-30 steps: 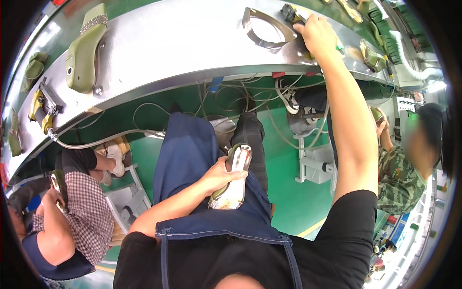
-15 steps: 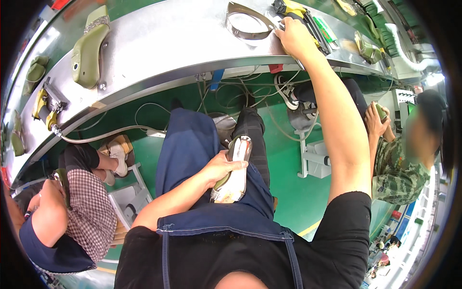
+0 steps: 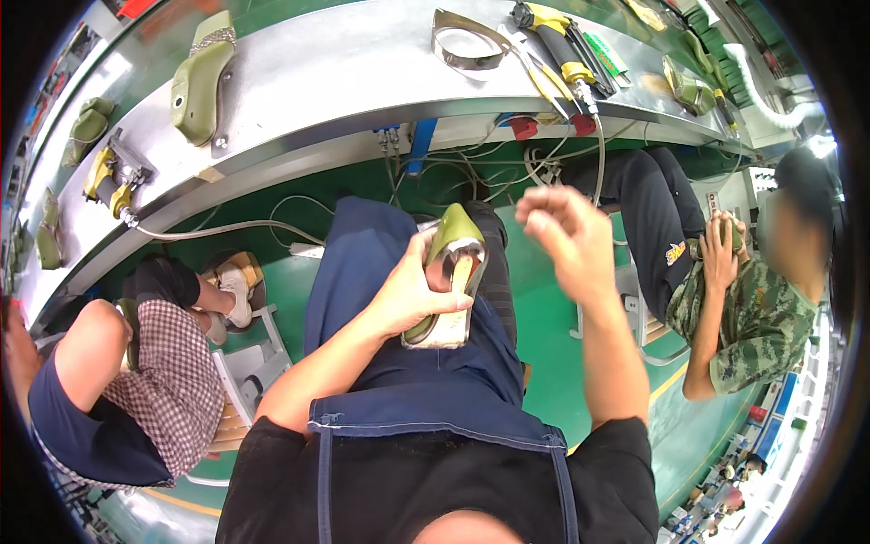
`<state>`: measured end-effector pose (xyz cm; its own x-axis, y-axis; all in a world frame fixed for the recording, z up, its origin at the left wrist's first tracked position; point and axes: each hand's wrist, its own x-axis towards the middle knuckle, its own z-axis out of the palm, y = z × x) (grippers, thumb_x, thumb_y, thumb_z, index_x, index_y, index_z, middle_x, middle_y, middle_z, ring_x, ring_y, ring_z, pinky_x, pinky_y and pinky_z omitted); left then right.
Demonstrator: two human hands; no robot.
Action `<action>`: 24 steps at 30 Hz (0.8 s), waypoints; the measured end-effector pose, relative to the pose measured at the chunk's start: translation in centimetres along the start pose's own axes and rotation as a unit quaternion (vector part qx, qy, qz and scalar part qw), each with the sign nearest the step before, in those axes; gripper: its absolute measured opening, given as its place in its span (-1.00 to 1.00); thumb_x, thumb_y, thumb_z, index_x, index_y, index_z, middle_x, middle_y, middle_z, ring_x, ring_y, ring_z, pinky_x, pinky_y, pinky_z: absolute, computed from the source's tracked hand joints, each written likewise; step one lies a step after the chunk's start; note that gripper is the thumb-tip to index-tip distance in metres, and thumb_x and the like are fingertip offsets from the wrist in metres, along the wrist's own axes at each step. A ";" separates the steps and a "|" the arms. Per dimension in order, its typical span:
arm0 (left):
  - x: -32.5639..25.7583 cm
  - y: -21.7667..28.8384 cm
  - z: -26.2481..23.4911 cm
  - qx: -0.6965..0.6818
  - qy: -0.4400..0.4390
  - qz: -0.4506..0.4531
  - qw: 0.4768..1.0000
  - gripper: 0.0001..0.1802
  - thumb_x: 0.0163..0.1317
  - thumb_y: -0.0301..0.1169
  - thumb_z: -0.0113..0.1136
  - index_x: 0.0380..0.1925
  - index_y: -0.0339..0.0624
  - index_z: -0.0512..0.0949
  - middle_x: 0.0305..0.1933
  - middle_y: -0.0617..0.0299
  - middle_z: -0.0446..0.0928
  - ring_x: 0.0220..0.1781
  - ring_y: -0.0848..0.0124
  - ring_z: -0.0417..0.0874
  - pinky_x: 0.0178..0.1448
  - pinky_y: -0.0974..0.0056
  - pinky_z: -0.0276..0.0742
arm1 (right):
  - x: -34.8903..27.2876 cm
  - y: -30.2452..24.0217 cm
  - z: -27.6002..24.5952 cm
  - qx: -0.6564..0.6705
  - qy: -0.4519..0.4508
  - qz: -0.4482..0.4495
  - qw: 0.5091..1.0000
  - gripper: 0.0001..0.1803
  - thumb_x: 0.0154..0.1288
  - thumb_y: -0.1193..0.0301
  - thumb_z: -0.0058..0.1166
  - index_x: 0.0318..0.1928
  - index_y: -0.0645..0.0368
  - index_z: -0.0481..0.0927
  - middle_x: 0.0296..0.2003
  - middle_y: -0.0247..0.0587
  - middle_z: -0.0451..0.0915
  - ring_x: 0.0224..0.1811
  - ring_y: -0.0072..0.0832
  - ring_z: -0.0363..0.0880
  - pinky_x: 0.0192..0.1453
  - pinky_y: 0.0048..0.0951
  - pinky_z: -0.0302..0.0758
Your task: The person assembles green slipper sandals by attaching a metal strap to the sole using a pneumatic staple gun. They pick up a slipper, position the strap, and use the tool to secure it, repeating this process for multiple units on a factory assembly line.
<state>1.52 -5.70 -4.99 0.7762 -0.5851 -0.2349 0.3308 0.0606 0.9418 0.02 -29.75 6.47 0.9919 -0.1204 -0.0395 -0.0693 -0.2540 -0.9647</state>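
Head view only: left hand (image 3: 412,295) wrapped around green high-heeled shoe (image 3: 446,288), sole side up, resting on lap over blue apron (image 3: 381,272); grip closed on shoe body, thumb across the pale insole area, fingers underneath and mostly hidden. Shoe sits centre frame, below worktop (image 3: 344,72) edge, toe pointing away toward it. Right hand (image 3: 566,240) raised in the air just right of shoe, not touching it, fingers loosely curled and half open, holding nothing that can be made out. On worktop above: metal band (image 3: 467,41), yellow-handled air tool (image 3: 553,41) with hose hanging down, green shoe upper on a last (image 3: 201,77), second yellow tool (image 3: 107,177) at far left, more green shoe parts (image 3: 83,127) along the left rim. Tangle of cables (image 3: 471,168) under worktop edge. Seated co-worker in checked shirt (image 3: 168,381) lower left; another in camouflage shirt (image 3: 752,317) at right, both hands on a small green item, details too small to tell. Judgement for doing well: keep shoe pinned steady against thigh with left grip, sole facing up and level, bring right hand in without knocking the heel, keep clear of dangling hose.
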 end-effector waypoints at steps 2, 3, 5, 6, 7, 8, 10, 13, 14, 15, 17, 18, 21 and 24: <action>-0.4 0.9 -1.1 0.060 -0.005 0.053 0.997 0.35 -0.17 -0.41 0.74 0.58 -0.24 0.02 0.41 0.03 0.37 0.48 0.23 0.43 0.55 0.13 0.35 | -3.2 1.4 1.9 0.082 -0.007 -0.045 0.996 -0.70 0.41 0.51 0.33 0.09 0.34 0.66 -0.07 -0.16 0.75 0.01 -0.50 0.71 0.12 -0.46 0.63; -0.7 1.4 -1.4 0.103 -0.002 0.105 0.989 0.38 -0.20 -0.40 0.76 0.58 -0.21 0.01 0.43 0.04 0.35 0.50 0.23 0.40 0.58 0.12 0.30 | -4.4 1.7 2.8 0.118 -0.012 -0.067 0.991 -0.69 0.37 0.51 0.38 0.07 0.34 0.67 -0.06 -0.13 0.75 0.01 -0.46 0.72 0.13 -0.43 0.64; -0.8 2.1 -1.7 0.160 0.013 0.165 0.973 0.42 -0.29 -0.38 0.83 0.56 -0.14 0.04 0.40 0.08 0.35 0.44 0.25 0.44 0.55 0.11 0.35 | -5.3 2.4 3.9 0.045 -0.048 -0.187 0.980 -0.68 0.29 0.51 0.45 0.02 0.31 0.70 -0.04 -0.05 0.73 0.03 -0.32 0.74 0.16 -0.34 0.65; -0.9 2.3 -1.9 0.180 0.014 0.199 0.963 0.41 -0.28 -0.40 0.83 0.55 -0.10 0.03 0.32 0.08 0.42 0.36 0.24 0.52 0.47 0.11 0.44 | -5.8 2.4 4.5 0.027 -0.050 -0.207 0.977 -0.66 0.22 0.49 0.51 -0.01 0.27 0.72 -0.03 -0.03 0.72 0.03 -0.20 0.75 0.18 -0.27 0.64; -1.1 2.6 -2.1 0.199 0.014 0.232 0.952 0.40 -0.28 -0.42 0.84 0.53 -0.06 0.03 0.23 0.09 0.48 0.27 0.23 0.60 0.40 0.11 0.53 | -6.1 2.0 5.3 0.025 -0.049 -0.233 0.971 -0.63 0.19 0.49 0.53 -0.01 0.24 0.72 -0.05 -0.07 0.71 0.05 -0.18 0.74 0.18 -0.25 0.65; -1.1 3.6 -1.9 0.207 0.003 0.273 0.939 0.39 -0.25 -0.45 0.84 0.53 -0.03 0.02 0.13 0.14 0.52 0.11 0.29 0.67 0.25 0.15 0.63 | -6.5 2.0 5.8 0.029 -0.042 -0.248 0.967 -0.63 0.16 0.48 0.55 -0.02 0.23 0.72 -0.08 -0.11 0.70 0.03 -0.19 0.73 0.16 -0.24 0.65; -0.9 4.4 -2.2 0.244 -0.003 0.310 0.919 0.37 -0.24 -0.46 0.83 0.52 -0.05 0.03 0.13 0.13 0.51 0.08 0.29 0.68 0.21 0.16 0.64 | -6.9 2.0 6.2 0.015 -0.030 -0.282 0.959 -0.62 0.10 0.49 0.57 -0.06 0.19 0.72 -0.13 -0.18 0.69 -0.02 -0.21 0.72 0.11 -0.24 0.66; -0.5 4.7 -2.8 0.278 -0.004 0.362 0.890 0.31 -0.20 -0.49 0.80 0.50 -0.09 0.06 0.18 0.06 0.45 0.05 0.26 0.67 0.18 0.15 0.64 | -7.2 1.4 6.6 -0.027 -0.020 -0.328 0.944 -0.61 0.02 0.51 0.60 -0.11 0.15 0.72 -0.17 -0.24 0.66 -0.08 -0.23 0.70 0.05 -0.24 0.66; -0.4 4.8 -2.9 0.276 -0.012 0.370 0.887 0.30 -0.19 -0.49 0.79 0.50 -0.10 0.07 0.20 0.04 0.43 0.06 0.24 0.66 0.19 0.14 0.63 | -7.3 1.4 6.7 -0.037 -0.011 -0.336 0.941 -0.61 0.00 0.52 0.60 -0.13 0.14 0.72 -0.18 -0.25 0.66 -0.10 -0.23 0.69 0.03 -0.24 0.65; -0.3 4.8 -3.0 0.273 -0.020 0.379 0.884 0.28 -0.19 -0.50 0.78 0.49 -0.12 0.08 0.22 0.02 0.41 0.08 0.22 0.65 0.20 0.13 0.62 | -7.4 1.4 6.8 -0.047 -0.002 -0.343 0.938 -0.60 -0.03 0.52 0.61 -0.15 0.14 0.71 -0.18 -0.26 0.66 -0.11 -0.23 0.68 0.00 -0.24 0.65; -0.2 4.5 -3.2 0.272 -0.024 0.380 0.884 0.23 -0.18 -0.50 0.73 0.49 -0.14 0.13 0.30 -0.03 0.38 0.22 0.15 0.56 0.32 0.09 0.53 | -7.8 1.5 6.9 -0.059 0.002 -0.344 0.937 -0.60 -0.05 0.52 0.62 -0.17 0.14 0.71 -0.19 -0.24 0.65 -0.12 -0.22 0.69 -0.03 -0.24 0.64; -0.1 4.4 -3.3 0.271 -0.026 0.381 0.884 0.21 -0.18 -0.50 0.70 0.49 -0.16 0.15 0.34 -0.05 0.36 0.29 0.12 0.52 0.38 0.07 0.48 | -7.9 1.5 6.9 -0.066 0.004 -0.345 0.936 -0.60 -0.07 0.53 0.62 -0.18 0.15 0.71 -0.20 -0.24 0.65 -0.12 -0.22 0.69 -0.05 -0.24 0.64; -0.3 4.5 -3.3 0.285 -0.034 0.385 0.877 0.18 -0.17 -0.51 0.69 0.48 -0.17 0.16 0.33 -0.06 0.36 0.30 0.10 0.52 0.39 0.06 0.46 | -8.1 1.3 6.7 -0.076 -0.005 -0.351 0.933 -0.62 -0.07 0.51 0.62 -0.21 0.17 0.70 -0.20 -0.21 0.64 -0.16 -0.19 0.68 -0.10 -0.23 0.63; -0.5 4.7 -3.2 0.305 -0.047 0.378 0.873 0.17 -0.15 -0.52 0.67 0.48 -0.18 0.15 0.33 -0.07 0.36 0.30 0.09 0.51 0.41 0.06 0.44 | -7.9 1.0 6.4 -0.081 -0.036 -0.351 0.932 -0.63 -0.05 0.51 0.60 -0.23 0.19 0.68 -0.22 -0.19 0.63 -0.20 -0.16 0.66 -0.12 -0.23 0.62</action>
<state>4.43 -2.54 -1.24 0.5920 -0.6297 0.5030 -0.6264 0.0331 0.7788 -7.18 -22.87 4.15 0.8037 0.1934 0.5628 0.5895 -0.3877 -0.7086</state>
